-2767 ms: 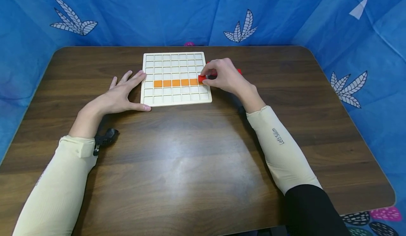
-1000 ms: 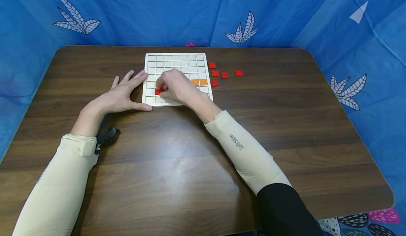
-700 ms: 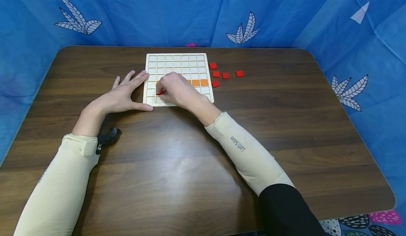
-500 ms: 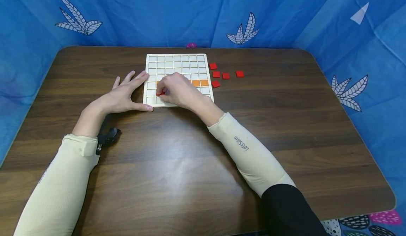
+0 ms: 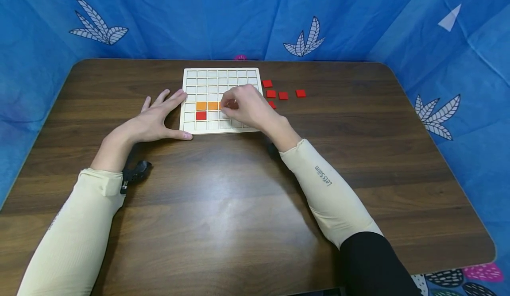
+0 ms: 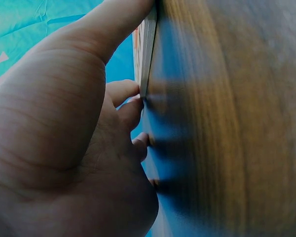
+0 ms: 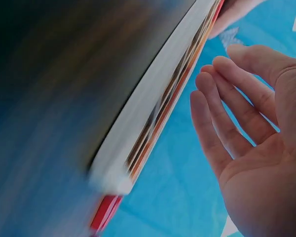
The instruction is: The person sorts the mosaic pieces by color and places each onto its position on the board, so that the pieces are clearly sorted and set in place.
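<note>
A white gridded board [image 5: 217,81] lies flat near the table's far side. Orange square tiles [image 5: 201,105] fill part of one row, the rest of it covered by my right hand. Directly below the leftmost orange tile, a red tile [image 5: 201,116] sits in its cell. My left hand [image 5: 153,117] has its fingers spread, fingertips and thumb touching the board's left side and near corner. Above the right half of the board is my right hand [image 5: 249,106], fingers loosely bent; in the right wrist view its fingers [image 7: 209,133] are relaxed and hold nothing.
Several loose red tiles [image 5: 283,95] lie on the wooden table [image 5: 239,207] just right of the board, one partly hidden behind my right hand. A blue patterned cloth [image 5: 191,17] hangs around the table's far and side edges.
My right hand carried a red tile left from the board's right edge, set it in the cell under the leftmost orange tile, let go and moved back rightward. My left hand stayed put.
</note>
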`<state>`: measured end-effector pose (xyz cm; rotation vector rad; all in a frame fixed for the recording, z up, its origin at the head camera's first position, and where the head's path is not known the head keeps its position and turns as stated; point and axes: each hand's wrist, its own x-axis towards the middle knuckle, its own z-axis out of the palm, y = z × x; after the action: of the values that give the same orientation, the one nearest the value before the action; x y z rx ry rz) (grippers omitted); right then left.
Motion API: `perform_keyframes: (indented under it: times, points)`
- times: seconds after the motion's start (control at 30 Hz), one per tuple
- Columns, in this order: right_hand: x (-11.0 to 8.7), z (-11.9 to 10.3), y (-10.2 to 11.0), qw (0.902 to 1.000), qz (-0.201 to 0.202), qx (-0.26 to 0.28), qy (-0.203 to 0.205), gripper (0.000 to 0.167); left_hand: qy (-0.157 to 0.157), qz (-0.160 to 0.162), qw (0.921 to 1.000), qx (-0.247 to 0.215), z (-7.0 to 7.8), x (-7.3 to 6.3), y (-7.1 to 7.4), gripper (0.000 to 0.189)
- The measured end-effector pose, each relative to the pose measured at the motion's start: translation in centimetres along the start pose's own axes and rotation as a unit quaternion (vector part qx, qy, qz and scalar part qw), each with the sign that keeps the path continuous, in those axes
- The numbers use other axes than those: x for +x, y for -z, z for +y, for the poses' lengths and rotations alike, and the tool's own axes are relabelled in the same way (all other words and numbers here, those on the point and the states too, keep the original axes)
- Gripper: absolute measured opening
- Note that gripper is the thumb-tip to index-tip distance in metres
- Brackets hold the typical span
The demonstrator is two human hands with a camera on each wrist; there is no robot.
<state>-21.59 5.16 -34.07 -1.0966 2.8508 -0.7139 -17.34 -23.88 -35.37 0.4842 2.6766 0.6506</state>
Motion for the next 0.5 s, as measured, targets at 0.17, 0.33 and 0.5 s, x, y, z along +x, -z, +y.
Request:
perform_keyframes:
  times: [0.17,0.33,0.5]
  points:
    - [-1.3,2.3,1.2,0.9993,0.019,0.009,-0.030,0.012,-0.001,-0.001,1.0000,0.003,-0.1,0.0,-0.1,0.125]
    - [-2.8,4.5,2.5,0.9976,0.036,0.005,-0.058,0.016,-0.003,-0.002,1.0000,0.000,-0.2,-0.1,-0.1,0.124]
    - [-4.6,6.7,3.9,0.9943,0.050,0.012,-0.093,0.021,-0.006,-0.002,1.0000,-0.004,-0.2,0.0,0.0,0.123]
